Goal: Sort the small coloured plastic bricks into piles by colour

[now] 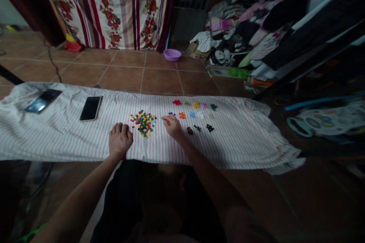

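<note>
My right hand [172, 126] is just right of a mixed heap of small coloured cubes [145, 122], thumb and fingertips pinched together. Whatever is between those fingertips is too small to make out. Palm down on the striped cloth [239, 144], my left hand [120, 138] rests left of the heap with its fingers slightly apart, holding nothing visible. Beyond my right hand, small single-colour piles lie in rows, among them a red pile [176, 102], an orange pile [181, 115], a light blue pile [192, 114] and a black pile [210, 128]. My right hand partly covers a purple pile [172, 114].
A phone [91, 108] and another dark-screened device [43, 101] lie on the cloth at left. On the tiled floor beyond stands a purple basin [172, 54], near a large heap of clothes [242, 26]. A floral curtain [111, 7] hangs behind.
</note>
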A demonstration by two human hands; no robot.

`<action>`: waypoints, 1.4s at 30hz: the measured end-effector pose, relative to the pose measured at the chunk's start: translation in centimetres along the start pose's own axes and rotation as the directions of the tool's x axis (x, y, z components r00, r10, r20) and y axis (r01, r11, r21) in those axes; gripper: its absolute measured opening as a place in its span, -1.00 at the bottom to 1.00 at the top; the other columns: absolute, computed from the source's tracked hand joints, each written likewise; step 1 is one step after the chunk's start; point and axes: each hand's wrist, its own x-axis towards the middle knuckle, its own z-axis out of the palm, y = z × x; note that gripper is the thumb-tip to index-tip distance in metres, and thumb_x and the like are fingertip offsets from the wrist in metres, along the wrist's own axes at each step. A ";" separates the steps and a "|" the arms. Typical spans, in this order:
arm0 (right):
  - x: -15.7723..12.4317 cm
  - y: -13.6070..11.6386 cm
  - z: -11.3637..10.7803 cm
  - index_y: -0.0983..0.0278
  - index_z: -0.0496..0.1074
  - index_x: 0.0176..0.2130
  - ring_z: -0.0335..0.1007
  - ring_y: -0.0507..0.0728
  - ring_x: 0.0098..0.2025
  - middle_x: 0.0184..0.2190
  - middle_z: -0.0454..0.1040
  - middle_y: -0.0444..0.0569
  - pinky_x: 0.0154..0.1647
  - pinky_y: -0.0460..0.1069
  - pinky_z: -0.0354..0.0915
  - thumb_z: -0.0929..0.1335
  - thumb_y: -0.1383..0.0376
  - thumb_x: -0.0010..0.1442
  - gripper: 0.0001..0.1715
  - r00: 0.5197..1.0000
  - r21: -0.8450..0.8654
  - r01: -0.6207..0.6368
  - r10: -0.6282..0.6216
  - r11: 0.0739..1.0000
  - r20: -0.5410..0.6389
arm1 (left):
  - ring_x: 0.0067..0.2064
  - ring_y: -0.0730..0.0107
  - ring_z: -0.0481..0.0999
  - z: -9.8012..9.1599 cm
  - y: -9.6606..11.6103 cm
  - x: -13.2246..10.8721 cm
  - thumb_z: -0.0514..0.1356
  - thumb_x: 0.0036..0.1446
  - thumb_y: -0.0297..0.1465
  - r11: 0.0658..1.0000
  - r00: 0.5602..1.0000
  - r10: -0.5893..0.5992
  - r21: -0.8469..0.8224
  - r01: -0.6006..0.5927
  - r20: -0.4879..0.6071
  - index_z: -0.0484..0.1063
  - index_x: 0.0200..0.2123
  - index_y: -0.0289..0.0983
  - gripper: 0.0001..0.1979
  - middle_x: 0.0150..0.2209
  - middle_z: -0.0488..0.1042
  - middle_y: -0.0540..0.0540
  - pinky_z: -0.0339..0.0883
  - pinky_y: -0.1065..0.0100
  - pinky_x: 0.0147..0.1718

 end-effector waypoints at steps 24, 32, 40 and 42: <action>-4.5 -5.5 4.2 0.28 0.46 -0.02 0.41 0.13 -0.21 -0.19 0.46 0.04 -0.06 0.02 0.35 0.27 0.36 0.26 -0.69 0.996 -0.089 0.051 -0.044 0.995 0.076 | 0.04 0.03 0.33 -0.1 0.0 -0.1 -0.02 0.22 -0.36 1.000 1.000 0.005 -0.028 -0.005 -0.003 0.39 -0.17 -0.28 -0.77 -0.10 0.39 -0.26 0.18 0.13 -0.11; -4.7 -5.8 4.2 0.23 0.46 -0.20 0.40 0.11 -0.20 -0.25 0.46 -0.01 -0.11 -0.02 0.33 0.28 0.35 0.26 -0.84 0.999 -0.110 -0.014 0.018 0.994 0.042 | 0.04 0.02 0.32 -0.1 0.0 -0.1 -0.01 0.20 -0.37 0.998 1.000 -0.007 -0.069 0.007 -0.002 0.40 -0.17 -0.28 -0.76 -0.09 0.39 -0.28 0.19 0.11 -0.10; -5.5 -6.2 3.5 0.22 0.48 -0.26 0.39 0.12 -0.21 -0.27 0.45 0.00 -0.13 -0.01 0.32 0.26 0.34 0.29 -0.80 0.998 -0.126 0.006 0.001 0.992 0.060 | 0.06 0.02 0.32 0.0 -0.1 -0.1 -0.01 0.21 -0.37 0.997 1.000 -0.002 -0.075 0.001 -0.008 0.40 -0.17 -0.28 -0.76 -0.07 0.39 -0.30 0.20 0.10 -0.09; -5.9 -6.1 3.3 0.22 0.49 -0.23 0.40 0.11 -0.20 -0.26 0.46 0.00 -0.12 -0.02 0.33 0.26 0.36 0.29 -0.80 0.997 -0.124 0.005 0.004 0.992 0.072 | 0.07 0.01 0.32 -0.1 -0.1 -0.1 -0.01 0.21 -0.37 0.997 1.000 -0.005 -0.076 0.005 -0.009 0.41 -0.16 -0.29 -0.75 -0.06 0.39 -0.30 0.21 0.10 -0.08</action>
